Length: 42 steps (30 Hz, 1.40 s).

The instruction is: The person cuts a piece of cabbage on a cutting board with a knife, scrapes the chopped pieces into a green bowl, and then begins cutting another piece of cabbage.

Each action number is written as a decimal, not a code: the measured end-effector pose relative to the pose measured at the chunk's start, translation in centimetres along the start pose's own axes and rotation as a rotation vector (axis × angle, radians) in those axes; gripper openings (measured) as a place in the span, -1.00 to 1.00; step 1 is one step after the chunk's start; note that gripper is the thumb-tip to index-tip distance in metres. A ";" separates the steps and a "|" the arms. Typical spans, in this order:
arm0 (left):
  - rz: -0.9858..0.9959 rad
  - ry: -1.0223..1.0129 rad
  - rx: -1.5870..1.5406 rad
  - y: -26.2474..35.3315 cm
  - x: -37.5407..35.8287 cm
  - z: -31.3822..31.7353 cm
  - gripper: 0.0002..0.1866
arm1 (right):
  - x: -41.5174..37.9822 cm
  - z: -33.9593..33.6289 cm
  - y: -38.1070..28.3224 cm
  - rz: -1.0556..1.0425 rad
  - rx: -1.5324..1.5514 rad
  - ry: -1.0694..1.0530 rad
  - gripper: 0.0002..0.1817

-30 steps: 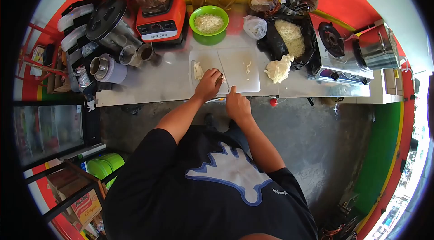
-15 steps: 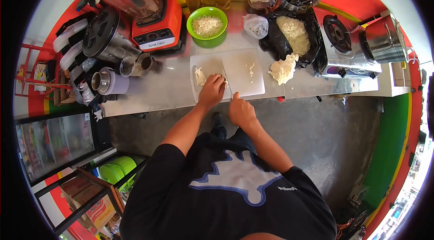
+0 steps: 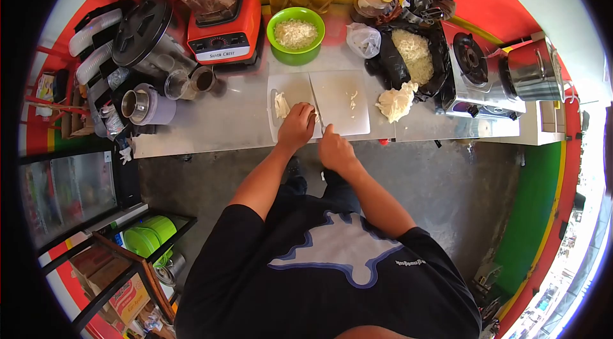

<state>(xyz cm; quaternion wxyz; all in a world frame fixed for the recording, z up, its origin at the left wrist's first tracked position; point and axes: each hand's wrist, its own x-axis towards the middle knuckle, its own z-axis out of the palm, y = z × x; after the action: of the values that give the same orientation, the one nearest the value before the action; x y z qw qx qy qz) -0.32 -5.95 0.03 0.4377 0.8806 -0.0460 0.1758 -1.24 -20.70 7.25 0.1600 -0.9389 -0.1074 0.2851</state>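
White cutting board [image 3: 345, 120] on the steel counter [image 3: 220, 123], used as landmark; its near edge sits at the counter's front edge. Left hand [image 3: 297, 124] over the near left half of the board, fingers curled downward, a few pale bits just at the fingertips; cannot tell whether it pinches them or only presses. Right hand [image 3: 336, 149] at the near edge of the board, closed around the handle of a knife [image 3: 322, 123], blade pointing away over the board, close beside the left hand's fingers. Pale slices [image 3: 281, 105] bunched on the board's left side; small scraps [image 3: 353, 100] scattered on its right. Just right of the board, a pale leafy lump [image 3: 396, 102]. Beyond the board, a green bowl [image 3: 295, 57] of shredded pale food [image 3: 295, 34]. Right of and beyond the board, a black bag [image 3: 393, 63] with more shreds [image 3: 412, 55].
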 end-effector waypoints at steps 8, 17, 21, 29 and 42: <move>0.044 -0.055 -0.020 -0.5 0.0 -0.2 -0.89 | 2.2 1.1 -0.2 0.000 -0.010 0.053 -0.72; 0.080 -0.047 -0.020 -1.2 -0.4 -0.1 -0.86 | 0.5 2.3 0.6 0.056 -0.011 0.060 -0.70; 0.128 -0.089 -0.024 -0.9 -0.6 -1.0 -0.83 | 2.2 1.8 0.3 0.043 -0.016 0.068 -0.68; 0.130 -0.086 0.002 -1.0 -0.5 -0.5 -0.82 | -0.1 1.5 0.6 0.026 -0.105 0.030 -0.74; 0.108 -0.089 -0.021 -0.6 -0.5 -0.8 -0.86 | 0.4 -0.4 -0.3 -0.014 -0.171 -0.030 -0.65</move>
<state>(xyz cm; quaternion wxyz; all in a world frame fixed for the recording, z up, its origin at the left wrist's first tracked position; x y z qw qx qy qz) -0.84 -5.04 -0.12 0.4342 0.8792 -0.1149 0.1593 -0.73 -20.37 7.46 0.0796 -0.9441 -0.1401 0.2877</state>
